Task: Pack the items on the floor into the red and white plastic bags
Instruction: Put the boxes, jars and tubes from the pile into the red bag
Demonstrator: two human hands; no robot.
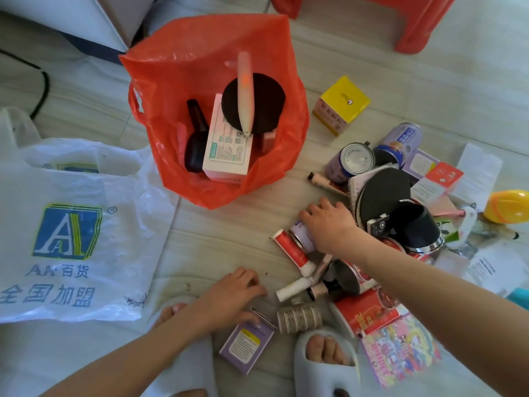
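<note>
head view: right hand (326,222) grasping small white can (300,236), left hand (232,293) pinching purple card box (246,343); next, likely lift both into red plastic bag (200,53).

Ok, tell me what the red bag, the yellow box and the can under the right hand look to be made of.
Red bag: thin glossy plastic film, crinkled and translucent.
Yellow box: matte printed cardboard, judging by its crisp folded edges.
Can, under the right hand: probably metal with a printed label; its rim looks silvery, though it is mostly covered.

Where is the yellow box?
The yellow box sits on the floor, right of the red bag, just beyond the tipped cans.
</note>
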